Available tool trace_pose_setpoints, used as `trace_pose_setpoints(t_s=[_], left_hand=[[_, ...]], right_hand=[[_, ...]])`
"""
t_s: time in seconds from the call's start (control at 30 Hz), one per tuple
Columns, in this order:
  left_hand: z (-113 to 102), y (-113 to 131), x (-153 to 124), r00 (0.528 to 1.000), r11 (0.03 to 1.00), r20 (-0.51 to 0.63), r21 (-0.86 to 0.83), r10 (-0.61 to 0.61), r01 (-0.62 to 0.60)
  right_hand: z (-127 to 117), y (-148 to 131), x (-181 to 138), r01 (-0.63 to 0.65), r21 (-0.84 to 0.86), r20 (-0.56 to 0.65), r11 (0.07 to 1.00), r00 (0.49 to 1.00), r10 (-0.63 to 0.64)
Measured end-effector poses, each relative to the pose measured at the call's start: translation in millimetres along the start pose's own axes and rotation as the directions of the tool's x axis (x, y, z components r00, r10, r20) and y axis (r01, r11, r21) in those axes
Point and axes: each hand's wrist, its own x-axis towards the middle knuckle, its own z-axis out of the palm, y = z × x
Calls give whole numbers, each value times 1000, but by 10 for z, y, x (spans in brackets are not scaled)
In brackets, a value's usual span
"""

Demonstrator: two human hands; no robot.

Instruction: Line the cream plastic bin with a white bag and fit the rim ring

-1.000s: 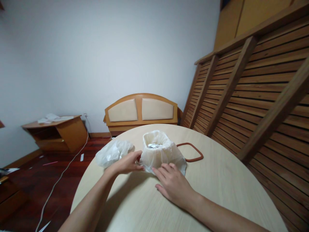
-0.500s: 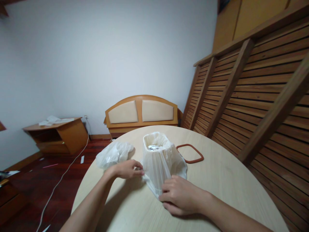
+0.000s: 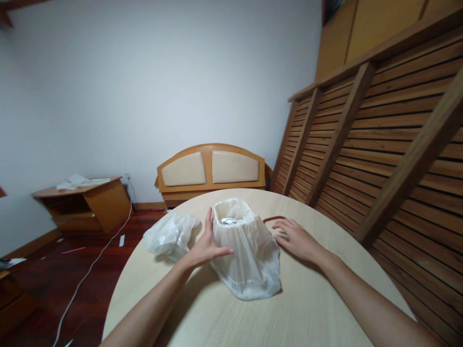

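A container draped in a thin, translucent white plastic bag (image 3: 246,260) stands upright on the round, pale wood-grain tabletop (image 3: 307,308). Its mouth is a rounded square, and the film, folded outward over the rim, falls in fine vertical pleats to a loose, smooth-edged skirt spread toward the wearer. Inside the container shows something silvery and crinkled (image 3: 231,221), too small to make out.

The left hand (image 3: 210,246) is at the container's left side, thumb and fingers spread wide, the thumb across the near face of the film and the fingers upright along the side. The right hand (image 3: 294,238), just right of the container, has its fingers loosely bent over a thin, reddish-brown, rounded-square frame (image 3: 274,218) with a smooth surface; whether it grips the frame cannot be told.

Left of the container, behind the left hand, lies a crumpled, glossy white plastic bag (image 3: 171,236), puffed and wrinkled. Beyond the container is an arched, orange-toned wooden headboard (image 3: 209,166) with two smooth cream pads; well to the container's right leans a large panel of rough brown wooden slats (image 3: 361,159) with heavy crosspieces.
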Motion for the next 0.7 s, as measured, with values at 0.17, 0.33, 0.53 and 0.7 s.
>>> trace_pose_setpoints(t_s=[0.17, 0.33, 0.53, 0.7], left_hand=[[130, -58, 99, 995, 996, -69, -63, -71, 67], [167, -129, 210, 994, 994, -84, -86, -68, 61], [214, -218, 191, 993, 998, -112, -61, -33, 26], [192, -263, 48, 999, 990, -19, -135, 31, -33]], right_hand=[[60, 323, -103, -123, -39, 188, 992, 974, 129], [58, 493, -121, -315, -162, 166, 935, 925, 341], [94, 574, -84, -399, -159, 114, 903, 901, 418], [-51, 360, 41, -289, 71, 4, 955, 957, 289]])
